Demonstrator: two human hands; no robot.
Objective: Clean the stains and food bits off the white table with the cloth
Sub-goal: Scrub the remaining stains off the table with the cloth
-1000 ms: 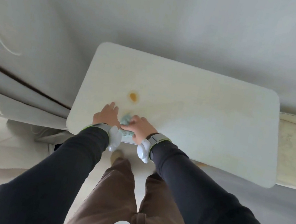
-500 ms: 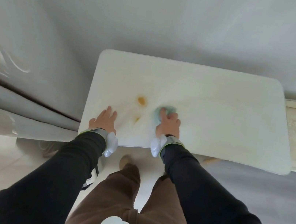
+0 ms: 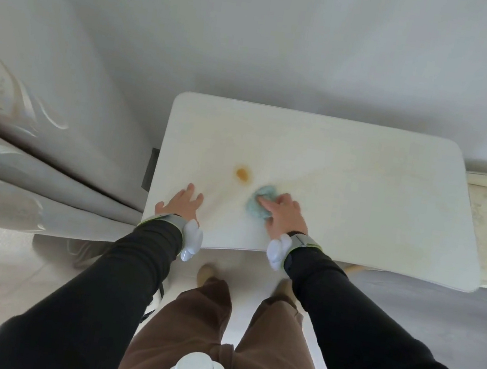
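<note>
I am pressing my right hand [image 3: 286, 214] down on the crumpled pale blue cloth [image 3: 259, 204], fingers curled over it, holding it against the white table [image 3: 359, 201] near its front edge. The cloth is lying just beside and slightly nearer to me than the orange stain [image 3: 242, 174], not covering it. My left hand [image 3: 181, 203] is resting flat on the table's near left corner, fingers spread wide and holding nothing.
</note>
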